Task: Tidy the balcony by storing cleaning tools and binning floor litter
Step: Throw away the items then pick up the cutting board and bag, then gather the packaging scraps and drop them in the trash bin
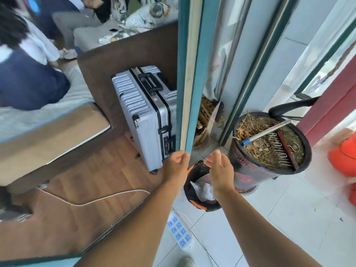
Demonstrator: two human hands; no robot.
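Note:
A small bin (194,182) lined with a black bag stands on the white tiles by the doorway, with white crumpled litter (204,190) inside. My left hand (176,166) reaches forward and its fingers curl round the lower edge of the teal sliding door frame (187,93). My right hand (220,170) hovers above the bin with relaxed, spread fingers and holds nothing. A metal handle with a blue end (266,132) lies across a large pot.
A big dark planter (269,149) with dry soil, leaves and metal hooks stands right of the bin. A silver suitcase (144,116) stands left of the door. A blue-white power strip (180,232) and white cable lie on the floor. An orange object (344,157) sits far right. People sit on a bed at left.

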